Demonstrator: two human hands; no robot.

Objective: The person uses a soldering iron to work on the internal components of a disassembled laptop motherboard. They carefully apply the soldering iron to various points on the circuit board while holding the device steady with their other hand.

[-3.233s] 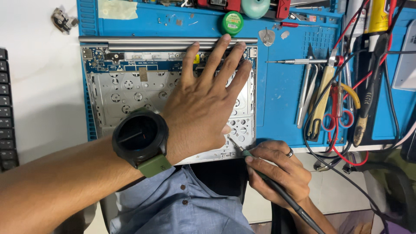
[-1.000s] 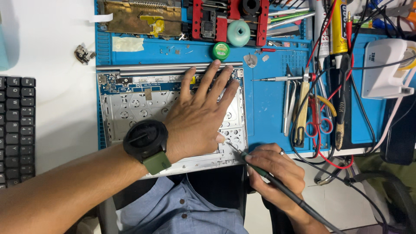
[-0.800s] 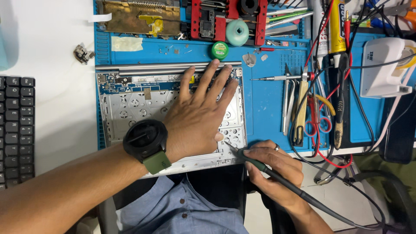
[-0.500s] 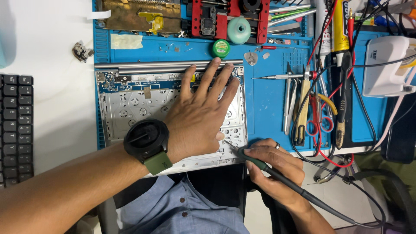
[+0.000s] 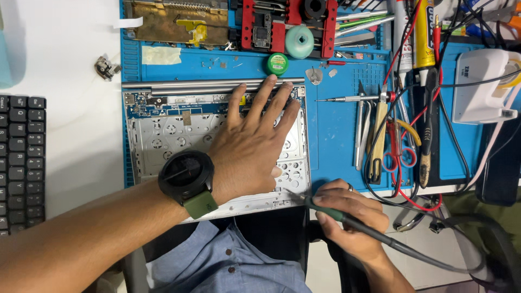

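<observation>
One silver laptop chassis lies under the flat left hand; right hand's grip clasps a soldering iron.

At frame centre the chassis lies on the mat, keyboard at far left, tools at right.

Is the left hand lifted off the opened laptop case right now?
No, the left hand lies flat, fingers spread, on the opened laptop case, while the right hand holds a soldering iron at its near edge.
</observation>
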